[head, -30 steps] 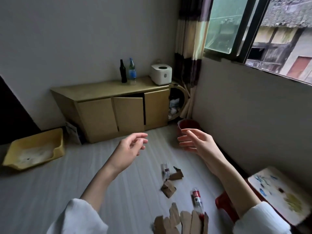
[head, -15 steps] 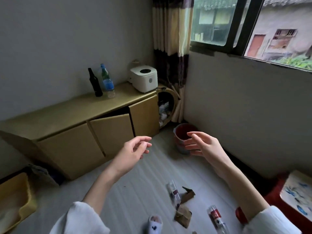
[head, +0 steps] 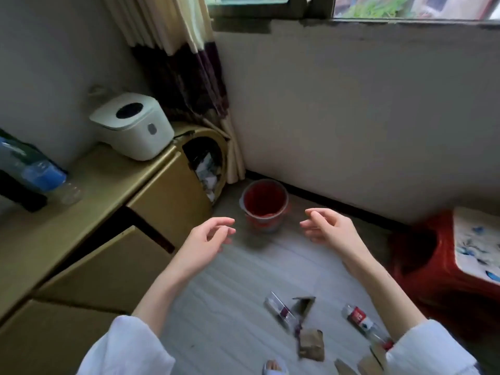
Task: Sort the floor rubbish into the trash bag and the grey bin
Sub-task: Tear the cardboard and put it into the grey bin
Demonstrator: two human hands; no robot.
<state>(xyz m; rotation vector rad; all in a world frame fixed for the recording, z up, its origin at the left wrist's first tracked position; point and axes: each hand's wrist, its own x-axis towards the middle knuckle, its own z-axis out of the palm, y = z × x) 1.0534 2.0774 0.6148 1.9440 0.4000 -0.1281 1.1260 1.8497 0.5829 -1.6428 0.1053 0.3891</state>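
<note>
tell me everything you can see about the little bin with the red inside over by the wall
The bin is a small round bucket-shaped container standing upright on the grey floor, close to the corner where the curtain hangs. Its rim looks pale grey and its inside is red, perhaps a liner; the picture is too blurred to say. Its mouth is open, with no lid. Whether anything lies inside cannot be told. Neither the left hand nor the right hand touches it; both are held open, nearer the camera.

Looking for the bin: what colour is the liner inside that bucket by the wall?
Red, inside the bucket, clearest in the head view.
</note>
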